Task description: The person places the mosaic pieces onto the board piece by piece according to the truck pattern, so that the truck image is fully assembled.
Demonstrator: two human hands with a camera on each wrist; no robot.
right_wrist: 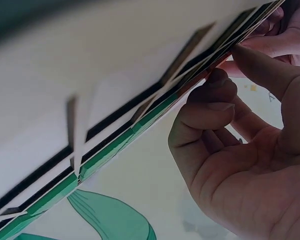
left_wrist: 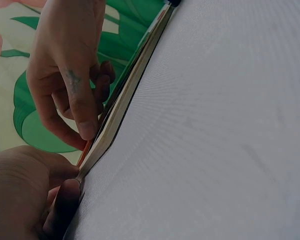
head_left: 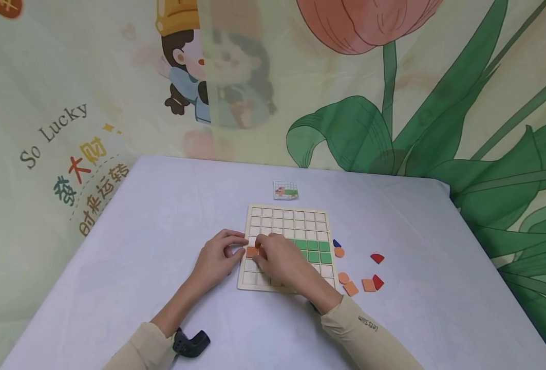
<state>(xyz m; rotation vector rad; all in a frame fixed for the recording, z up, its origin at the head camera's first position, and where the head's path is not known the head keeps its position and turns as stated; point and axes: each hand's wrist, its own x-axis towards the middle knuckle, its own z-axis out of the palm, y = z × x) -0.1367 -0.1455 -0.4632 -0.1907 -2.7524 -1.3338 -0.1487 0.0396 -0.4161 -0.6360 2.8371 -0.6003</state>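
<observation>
A cream fabric backdrop printed with green leaves and pink tulips (head_left: 425, 133) hangs behind a table covered in white cloth (head_left: 162, 216). On the table lies a square, pale wooden board marked into a grid of cells (head_left: 296, 223). The person's right hand (head_left: 283, 259), below a beige sleeve (head_left: 370, 334), reaches over the board's left half, thumb and bent forefinger pinching at a flat orange square tile (head_left: 251, 252) in the leftmost column; a bit more orange shows between those fingers. The left hand (head_left: 214, 259) is loosely bent and unclenched, its thumb and forefinger touching the board's left edge beside that tile. A curved black device (head_left: 191, 345) sits at the left wrist. Beyond the board's far edge is a small white card printed with a coloured grid picture (head_left: 285, 190). Flat green square tiles (head_left: 324, 246) fill two rows of cells out to the rightmost column. Loose on the cloth to the right are two orange squares (head_left: 369, 285), two red quarter-circle pieces (head_left: 377, 258), two orange discs (head_left: 343, 278) and a small dark-blue piece (head_left: 337, 243), the last just beside the board.
</observation>
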